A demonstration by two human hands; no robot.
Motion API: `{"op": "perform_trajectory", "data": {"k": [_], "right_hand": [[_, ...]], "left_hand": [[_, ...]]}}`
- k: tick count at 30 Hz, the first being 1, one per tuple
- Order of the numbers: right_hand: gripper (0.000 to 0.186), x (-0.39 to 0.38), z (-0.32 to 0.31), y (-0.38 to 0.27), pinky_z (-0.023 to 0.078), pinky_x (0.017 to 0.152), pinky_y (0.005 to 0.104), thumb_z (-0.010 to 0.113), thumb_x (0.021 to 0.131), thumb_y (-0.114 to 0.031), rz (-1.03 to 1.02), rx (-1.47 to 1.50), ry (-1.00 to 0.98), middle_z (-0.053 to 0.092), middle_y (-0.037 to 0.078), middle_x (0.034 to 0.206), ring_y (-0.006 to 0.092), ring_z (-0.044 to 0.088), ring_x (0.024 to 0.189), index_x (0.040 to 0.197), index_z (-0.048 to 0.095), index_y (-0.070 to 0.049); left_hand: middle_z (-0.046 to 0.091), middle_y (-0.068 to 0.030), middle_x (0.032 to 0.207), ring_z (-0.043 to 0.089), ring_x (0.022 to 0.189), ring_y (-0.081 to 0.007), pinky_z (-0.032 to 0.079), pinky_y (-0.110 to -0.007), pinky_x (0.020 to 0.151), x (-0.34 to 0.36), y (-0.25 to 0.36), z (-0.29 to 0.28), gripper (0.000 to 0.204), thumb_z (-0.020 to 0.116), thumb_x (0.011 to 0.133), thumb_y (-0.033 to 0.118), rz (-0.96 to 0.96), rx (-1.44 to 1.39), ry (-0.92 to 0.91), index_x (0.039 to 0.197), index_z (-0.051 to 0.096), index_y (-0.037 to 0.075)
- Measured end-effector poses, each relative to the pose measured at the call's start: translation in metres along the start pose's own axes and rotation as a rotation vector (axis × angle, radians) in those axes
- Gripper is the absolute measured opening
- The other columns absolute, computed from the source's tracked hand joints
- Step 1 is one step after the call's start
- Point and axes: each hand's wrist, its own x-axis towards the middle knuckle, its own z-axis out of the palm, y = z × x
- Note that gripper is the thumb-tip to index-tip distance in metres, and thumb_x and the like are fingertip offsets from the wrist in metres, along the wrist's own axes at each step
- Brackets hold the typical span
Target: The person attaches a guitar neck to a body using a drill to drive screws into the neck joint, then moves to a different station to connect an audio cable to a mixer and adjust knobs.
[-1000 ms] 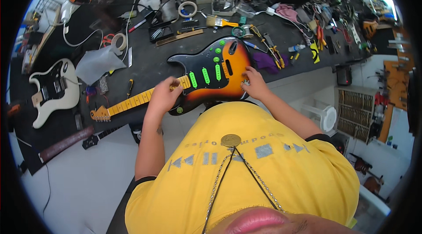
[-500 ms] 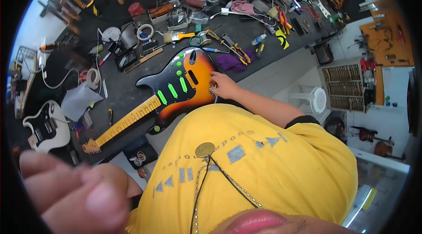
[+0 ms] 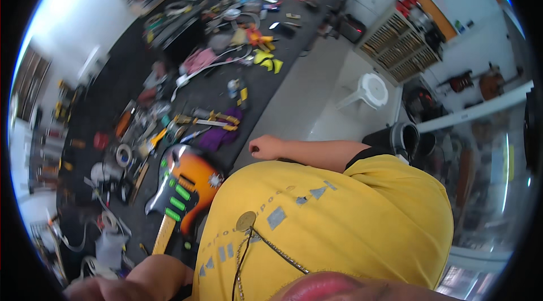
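Subject item: a sunburst electric guitar [image 3: 199, 172], lying face up on the black desk [image 3: 260, 97], close to the edge on the wearer's side. Its long axis runs obliquely, from lower left to upper right of the view. The neck [image 3: 164, 234] points to lower left, toward the wearer's left side; the rounded tail end of the body points to upper right. The headstock is hidden behind the left forearm. The front carries a dark pickguard, three bright green pickup covers [image 3: 177, 203] set in a row and green knobs. A pale star-shaped mark shows near the body's right edge.

Right hand [image 3: 267, 147]: off the guitar and apart from it, seen against the grey floor just beyond the desk edge. The fingers are loosely curled; whether they are fully closed cannot be told. Left hand [image 3: 99, 289]: low at the left, near the camera, blurred and cut by the lower border. Its grip, and any contact, cannot be determined.

Surroundings: a purple cloth [image 3: 219, 136] lies just beyond the guitar's tail end, with yellow-handled tools beside it. An orange-handled paintbrush [image 3: 157, 139] and a roll of tape [image 3: 124, 155] lie to the left. A white stool [image 3: 373, 91] stands on the floor.
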Motion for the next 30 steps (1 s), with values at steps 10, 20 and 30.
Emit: {"op": "perform_trajectory", "data": {"k": [10,20,30], "right_hand": [[0.028,-0.152,-0.162,0.231,0.055,0.09,0.0436,0.063,0.092,-0.026,0.352,0.235,0.219,0.074,0.014,0.111,0.0322,0.07,0.104,0.111,0.071,-0.007],[0.026,-0.206,-0.209,0.407,0.056,0.086,0.0434,0.065,0.089,-0.026,0.703,0.415,0.573,0.075,0.015,0.104,0.0335,0.071,0.098,0.104,0.073,-0.007],[0.03,-0.218,-0.26,0.538,0.056,0.086,0.0447,0.069,0.083,-0.031,1.077,0.549,0.569,0.075,0.017,0.099,0.0339,0.071,0.095,0.1,0.077,-0.008]], "left_hand": [[0.064,-0.0042,0.098,0.061,0.085,-0.0183,0.048,-0.036,0.076,0.137,-0.264,0.162,0.02,0.065,0.094,0.015,-0.265,-0.327,-0.194,0.113,0.064,0.011],[0.069,-0.007,0.101,0.065,0.09,-0.0195,0.051,-0.034,0.081,0.305,-0.483,0.266,0.024,0.07,0.089,0.009,-0.422,-0.532,-0.558,0.112,0.067,0.005],[0.073,-0.0099,0.104,0.07,0.095,-0.0207,0.054,-0.033,0.086,0.461,-0.75,0.347,0.028,0.074,0.083,0.003,-0.625,-0.369,-0.901,0.11,0.07,-0.001]]}}
